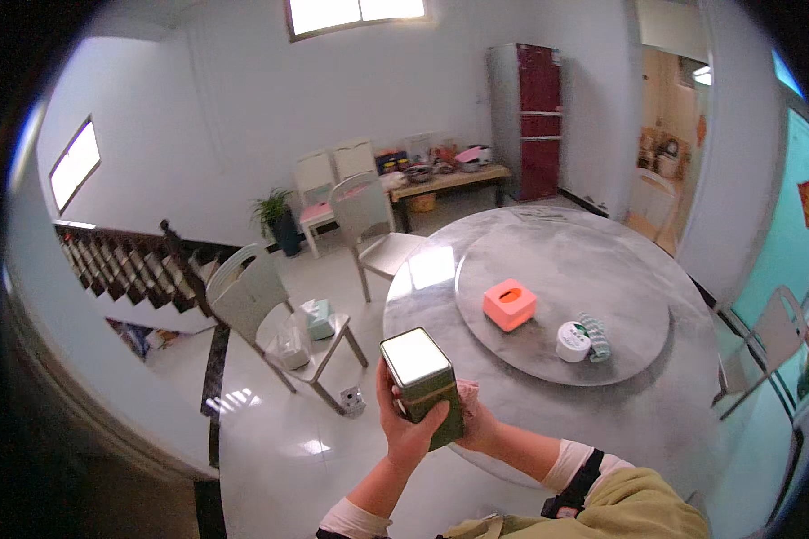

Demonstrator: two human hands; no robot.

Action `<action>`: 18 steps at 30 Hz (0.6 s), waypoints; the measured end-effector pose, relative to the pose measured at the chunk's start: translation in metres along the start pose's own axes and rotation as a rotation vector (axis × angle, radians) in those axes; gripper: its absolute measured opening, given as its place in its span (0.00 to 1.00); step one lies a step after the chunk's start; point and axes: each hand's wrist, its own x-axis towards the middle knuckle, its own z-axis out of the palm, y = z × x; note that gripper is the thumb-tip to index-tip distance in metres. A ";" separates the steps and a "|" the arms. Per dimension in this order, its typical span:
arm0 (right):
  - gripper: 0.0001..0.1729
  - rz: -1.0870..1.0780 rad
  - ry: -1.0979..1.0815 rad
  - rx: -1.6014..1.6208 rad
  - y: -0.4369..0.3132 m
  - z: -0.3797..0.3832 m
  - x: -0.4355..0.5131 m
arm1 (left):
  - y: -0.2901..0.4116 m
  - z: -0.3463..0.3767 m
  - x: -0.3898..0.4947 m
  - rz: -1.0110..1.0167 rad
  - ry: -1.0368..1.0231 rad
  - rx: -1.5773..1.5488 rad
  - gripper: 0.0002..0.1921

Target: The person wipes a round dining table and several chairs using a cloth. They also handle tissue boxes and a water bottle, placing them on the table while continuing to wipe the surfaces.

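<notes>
A dark green rectangular tin point(423, 387) is held up in front of me, its lid bright with reflected light. My left hand point(404, 428) grips it from the left, with the thumb across the near side. On its right side my right hand point(480, 428) holds a pink cloth point(468, 393) against the tin; most of those fingers are hidden behind it. Beyond my hands, the round turntable point(580, 256) carries an orange tissue box point(510, 304), a white round tub point(572, 341) with writing on its lid, and a striped cloth point(596, 337).
The turntable sits on a round marble-look table point(687, 377). Left of it, a chair point(256, 290) bears tissue packs point(319, 319); a small package point(352, 400) lies by its leg. Another chair point(384, 249) stands at the table's far left. A stair railing point(121, 263) runs along the left.
</notes>
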 end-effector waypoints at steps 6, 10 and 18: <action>0.25 0.031 0.104 0.040 0.024 -0.006 -0.030 | -0.032 -0.008 -0.008 0.155 -0.079 0.335 0.53; 0.22 -0.022 0.202 -0.303 0.029 -0.038 -0.061 | -0.051 0.005 -0.016 0.064 -0.139 0.196 0.52; 0.26 0.310 0.654 -0.408 -0.065 -0.074 -0.127 | -0.081 0.084 -0.032 0.114 -0.430 0.374 0.53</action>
